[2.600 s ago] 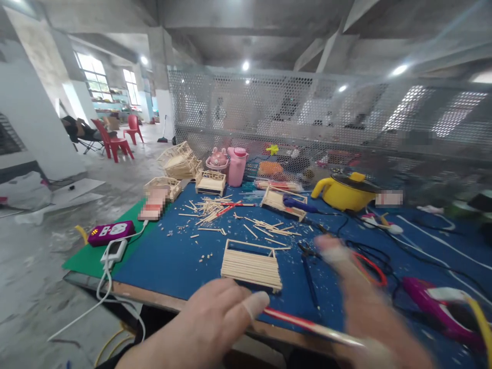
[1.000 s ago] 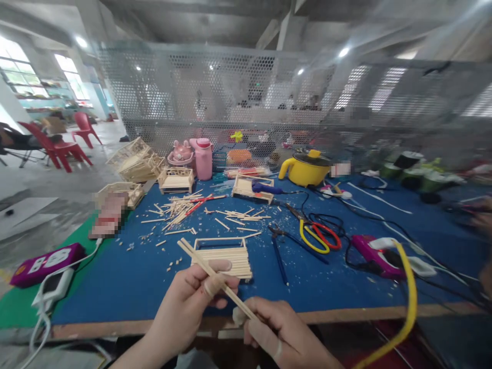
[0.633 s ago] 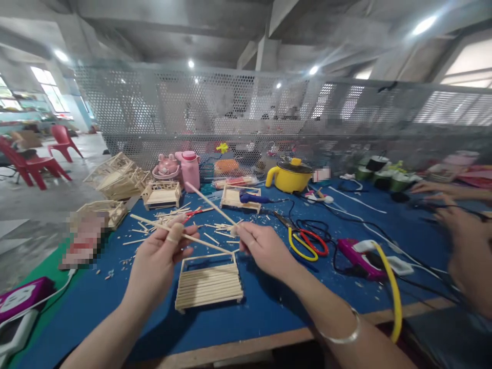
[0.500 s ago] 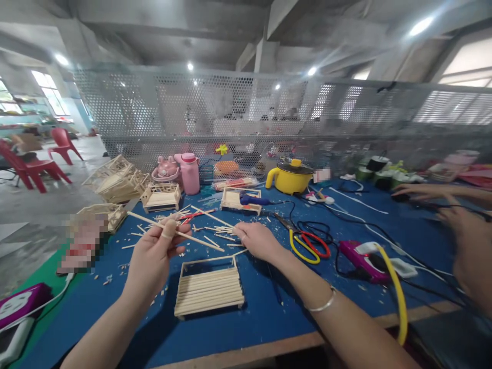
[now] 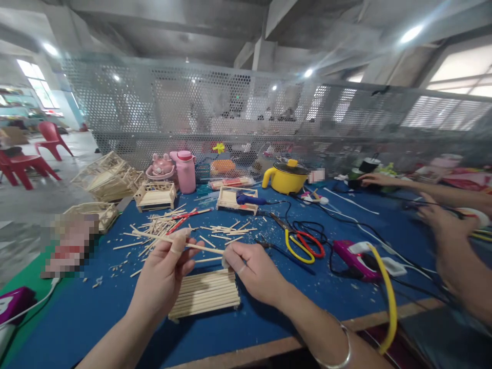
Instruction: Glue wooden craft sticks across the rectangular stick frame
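Note:
My left hand (image 5: 169,266) is closed on a thin wooden stick (image 5: 159,237), pinched between thumb and fingers, with its far end pointing up to the left. At the stick's right end, my right hand (image 5: 251,266) is closed, thumb and fingertips pressed around it. Just below both hands lies a small slatted wooden frame (image 5: 207,292), like a miniature bed, partly covered by my left hand. Loose cut sticks (image 5: 226,229) are scattered on the table behind my hands. Red-handled scissors with one yellow loop (image 5: 298,246) and dark-blue-handled pliers (image 5: 288,257) rest right of my right hand.
Two finished-looking miniature beds (image 5: 156,197) stand at the back, a blue glue gun (image 5: 249,200) lying across one. Behind are a pink jug (image 5: 186,174) and yellow pot (image 5: 288,178). A purple power strip (image 5: 351,261) with cables sits right. Another person's hands (image 5: 442,220) work far right.
My right hand has moved left and down to the end of the stick in my left hand. The other stick it held is no longer in it. The pliers now show.

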{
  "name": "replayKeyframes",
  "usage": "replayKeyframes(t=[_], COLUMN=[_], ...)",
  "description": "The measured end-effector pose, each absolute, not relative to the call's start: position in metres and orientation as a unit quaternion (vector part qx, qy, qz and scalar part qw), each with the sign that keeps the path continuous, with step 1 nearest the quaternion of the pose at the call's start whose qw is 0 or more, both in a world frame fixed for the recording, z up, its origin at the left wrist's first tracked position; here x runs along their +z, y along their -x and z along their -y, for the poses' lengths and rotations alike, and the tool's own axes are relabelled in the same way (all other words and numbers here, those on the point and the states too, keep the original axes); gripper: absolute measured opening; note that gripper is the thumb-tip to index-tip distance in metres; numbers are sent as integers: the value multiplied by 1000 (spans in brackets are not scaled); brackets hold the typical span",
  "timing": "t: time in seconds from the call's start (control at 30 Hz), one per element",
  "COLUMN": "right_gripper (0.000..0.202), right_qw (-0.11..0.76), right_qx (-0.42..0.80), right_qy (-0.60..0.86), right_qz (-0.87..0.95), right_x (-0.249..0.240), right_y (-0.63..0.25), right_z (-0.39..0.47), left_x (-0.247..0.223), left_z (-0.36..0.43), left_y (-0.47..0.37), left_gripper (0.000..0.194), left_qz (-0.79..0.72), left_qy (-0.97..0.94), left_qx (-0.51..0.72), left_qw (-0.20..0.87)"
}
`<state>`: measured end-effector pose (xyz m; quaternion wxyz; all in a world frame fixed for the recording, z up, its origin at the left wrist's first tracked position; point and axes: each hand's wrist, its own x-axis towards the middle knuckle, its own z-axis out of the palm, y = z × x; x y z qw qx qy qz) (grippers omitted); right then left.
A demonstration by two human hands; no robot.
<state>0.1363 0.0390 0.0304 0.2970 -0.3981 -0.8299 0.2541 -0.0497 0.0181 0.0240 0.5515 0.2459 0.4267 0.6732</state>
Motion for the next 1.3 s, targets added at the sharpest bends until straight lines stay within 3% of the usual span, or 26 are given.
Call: replayKeyframes(t=[0.47,0.67,0.77,0.9,1.1,1.3], right_gripper=[22,18,13,53,40,28], right_qw=[356,346,404,487,550,507], right_qx=[278,273,386,560,564,651], right_qy=[387,380,372,334,354,322], right_qz=[804,813,741,581,504,464], right_x=[22,23,17,8,3,-8], right_y=[-156,-162,-156,-144,-141,-129], right_z=[-27,-24,-20,-12,-9,1], left_x=[-3,-12,-12,-20,-27,-26], left_z=[37,56,56,55,63,66], left_y=[87,101,97,84,75,62], left_gripper=[44,26,18,24,34,29], left_qz=[-499,-592,-601,-590,-584,-561], left_qy=[-285,-525,-581,-525,-461,-430], left_qx=[669,539,497,509,533,565], left_qw=[472,288,235,342,403,427])
